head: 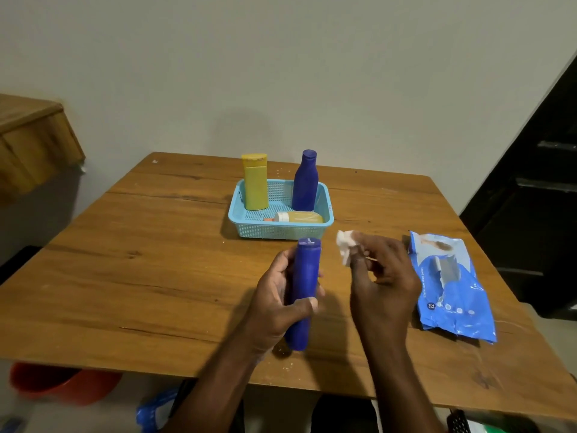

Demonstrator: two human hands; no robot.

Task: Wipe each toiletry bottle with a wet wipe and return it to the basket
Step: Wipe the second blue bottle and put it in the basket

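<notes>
Blue bottle (303,292) in left hand (278,303), near table edge (125,368)

Orange bucket (62,385) blurred, half hidden under table (156,276).

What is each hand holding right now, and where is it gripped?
Left hand grips the blue bottle around its middle; right hand pinches a crumpled wet wipe at its fingertips.
</notes>
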